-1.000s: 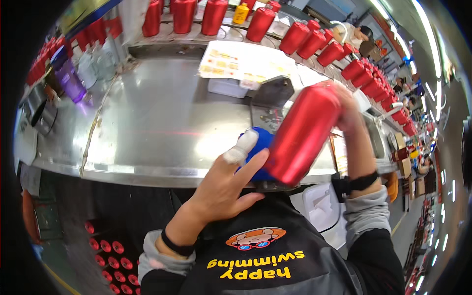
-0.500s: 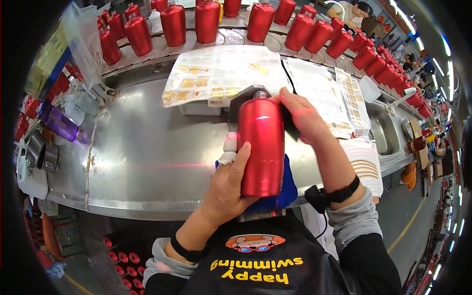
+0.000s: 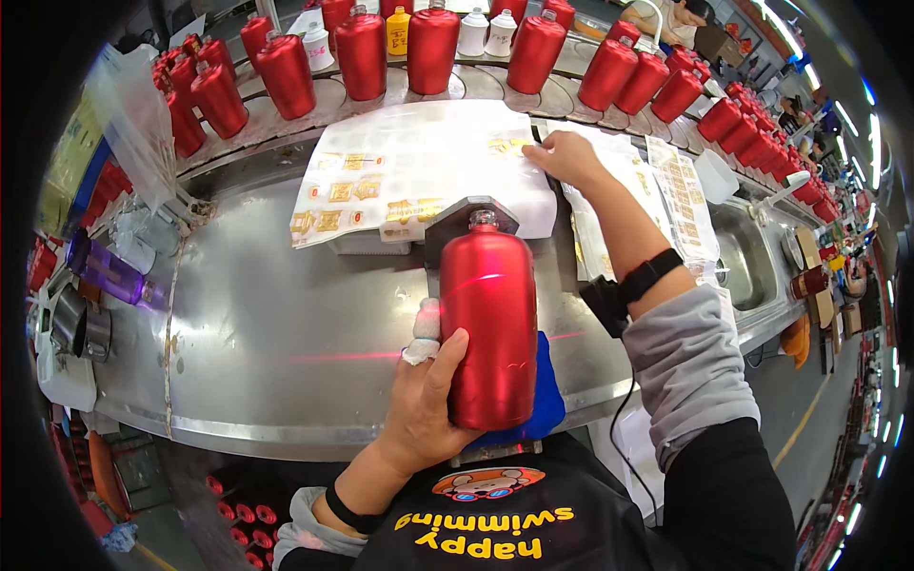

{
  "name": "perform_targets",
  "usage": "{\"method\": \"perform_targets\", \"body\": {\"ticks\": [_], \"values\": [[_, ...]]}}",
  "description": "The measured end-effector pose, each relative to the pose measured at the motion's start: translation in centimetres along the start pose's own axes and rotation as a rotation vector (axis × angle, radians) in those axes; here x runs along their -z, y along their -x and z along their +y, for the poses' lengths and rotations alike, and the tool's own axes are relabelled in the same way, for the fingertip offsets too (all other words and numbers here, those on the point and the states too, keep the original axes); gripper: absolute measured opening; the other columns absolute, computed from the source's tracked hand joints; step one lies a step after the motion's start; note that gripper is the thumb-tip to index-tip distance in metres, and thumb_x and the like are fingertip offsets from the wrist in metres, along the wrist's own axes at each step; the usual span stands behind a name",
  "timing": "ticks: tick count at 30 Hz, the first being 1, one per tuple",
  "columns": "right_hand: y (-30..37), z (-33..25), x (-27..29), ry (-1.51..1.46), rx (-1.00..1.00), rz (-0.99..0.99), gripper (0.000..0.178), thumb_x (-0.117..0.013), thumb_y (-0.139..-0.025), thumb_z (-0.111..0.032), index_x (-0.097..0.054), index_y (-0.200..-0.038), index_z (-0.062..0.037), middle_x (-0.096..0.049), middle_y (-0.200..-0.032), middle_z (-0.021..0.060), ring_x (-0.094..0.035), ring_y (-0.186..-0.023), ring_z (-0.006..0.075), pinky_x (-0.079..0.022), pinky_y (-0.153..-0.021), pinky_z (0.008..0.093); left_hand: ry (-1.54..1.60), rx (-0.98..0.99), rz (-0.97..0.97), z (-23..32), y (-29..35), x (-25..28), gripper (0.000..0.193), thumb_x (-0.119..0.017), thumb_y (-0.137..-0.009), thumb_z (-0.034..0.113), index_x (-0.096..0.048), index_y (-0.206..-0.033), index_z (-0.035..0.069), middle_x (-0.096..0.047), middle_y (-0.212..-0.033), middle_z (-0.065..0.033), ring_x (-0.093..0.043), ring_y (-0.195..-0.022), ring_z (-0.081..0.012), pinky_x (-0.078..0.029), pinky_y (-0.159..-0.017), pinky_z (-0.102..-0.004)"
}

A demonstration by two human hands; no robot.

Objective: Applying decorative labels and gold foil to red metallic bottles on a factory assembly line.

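My left hand point(image 3: 422, 409) is closed round the lower left side of a glossy red bottle point(image 3: 487, 333), with a white wrap on one finger. The bottle lies tilted, its clear glass neck pointing away from me, against a dark grey angled rest point(image 3: 509, 214). Under its base shows a blue cloth point(image 3: 545, 390). A red laser line crosses the bottle and the metal table. My right hand point(image 3: 569, 160) is at the right part of a white sheet of gold decals point(image 3: 419, 143), thumb and fingertips pinched at the edge of a gold decal point(image 3: 507, 147).
Red bottles point(image 3: 362, 57) stand along a curved conveyor point(image 3: 333, 95) at the back, with a few white bottles and a yellow one. More decal sheets point(image 3: 681, 190) lie at right, near a sink point(image 3: 738, 252). A purple bottle point(image 3: 109, 271) sits at the left edge.
My right hand has left the bottle's neck and reached forward to the decal sheet. My left hand and the bottle have shifted slightly nearer and left in view.
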State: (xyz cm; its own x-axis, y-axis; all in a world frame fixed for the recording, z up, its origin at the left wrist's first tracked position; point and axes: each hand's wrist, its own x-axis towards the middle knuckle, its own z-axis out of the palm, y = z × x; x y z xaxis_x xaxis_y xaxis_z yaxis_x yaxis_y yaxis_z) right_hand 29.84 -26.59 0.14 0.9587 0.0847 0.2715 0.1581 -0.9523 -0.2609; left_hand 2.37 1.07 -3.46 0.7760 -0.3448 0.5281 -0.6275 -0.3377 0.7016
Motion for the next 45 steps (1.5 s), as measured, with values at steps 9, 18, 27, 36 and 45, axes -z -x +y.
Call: {"method": "perform_targets", "body": {"ticks": [9,18,27,36,45], "values": [[2.5,-0.2,3.6,-0.436,-0.048,0.254,0.023,-0.066,-0.080,-0.021,-0.067,-0.087,-0.0001,-0.068,-0.086,0.0141,-0.065,-0.080,0.0262,-0.049,-0.075,0.0375,-0.157,0.097,-0.020,1.6,-1.1,1.1,0.103,-0.078,-0.075,0.042,-0.024,-0.145,-0.010,-0.046,-0.139,-0.0263,-0.054,-0.119,-0.0377,-0.034,-0.103,-0.0528],[10.6,-1.0,12.9,-0.570,0.253,0.164,0.019,-0.069,-0.080,-0.015,-0.060,-0.088,-0.0011,-0.066,-0.107,0.0109,-0.063,-0.095,0.0242,-0.047,-0.087,0.0331,-0.492,-0.062,-0.090,5.0,-2.3,2.0,0.086,-0.080,-0.071,0.040,-0.046,-0.139,0.000,-0.044,-0.141,-0.0261,-0.041,-0.126,-0.0446,-0.027,-0.108,-0.0572],[16.5,-7.4,14.9,-0.650,0.536,-0.004,0.015,-0.067,-0.074,-0.001,-0.057,-0.083,-0.0065,-0.062,-0.111,0.0111,-0.060,-0.091,0.0224,-0.048,-0.072,0.0300,-0.244,-0.109,0.070,6.7,-10.5,0.9,0.046,-0.071,-0.080,0.018,-0.057,-0.119,-0.001,-0.053,-0.121,-0.0265,-0.045,-0.121,-0.0432,-0.026,-0.108,-0.0491],[18.7,-7.3,13.0,-1.029,0.332,-0.173,0.025,-0.075,-0.084,-0.016,-0.058,-0.096,-0.0024,-0.062,-0.109,0.0065,-0.056,-0.085,0.0089,-0.046,-0.066,0.0236,-0.157,-0.104,0.089,6.7,-10.5,-0.2,0.014,-0.070,-0.083,0.012,-0.066,-0.095,0.005,-0.053,-0.128,-0.0281,-0.045,-0.122,-0.0414,-0.027,-0.106,-0.0459],[18.4,-4.2,14.1,-0.803,0.418,-0.021,0.008,-0.069,-0.086,-0.007,-0.062,-0.088,-0.0034,-0.062,-0.111,0.0065,-0.058,-0.095,0.0134,-0.046,-0.077,0.0256,-0.220,-0.059,0.101,8.4,-7.5,0.5,0.046,-0.073,-0.076,0.017,-0.060,-0.118,0.008,-0.053,-0.125,-0.0245,-0.045,-0.121,-0.0434,-0.026,-0.109,-0.0505]]}}
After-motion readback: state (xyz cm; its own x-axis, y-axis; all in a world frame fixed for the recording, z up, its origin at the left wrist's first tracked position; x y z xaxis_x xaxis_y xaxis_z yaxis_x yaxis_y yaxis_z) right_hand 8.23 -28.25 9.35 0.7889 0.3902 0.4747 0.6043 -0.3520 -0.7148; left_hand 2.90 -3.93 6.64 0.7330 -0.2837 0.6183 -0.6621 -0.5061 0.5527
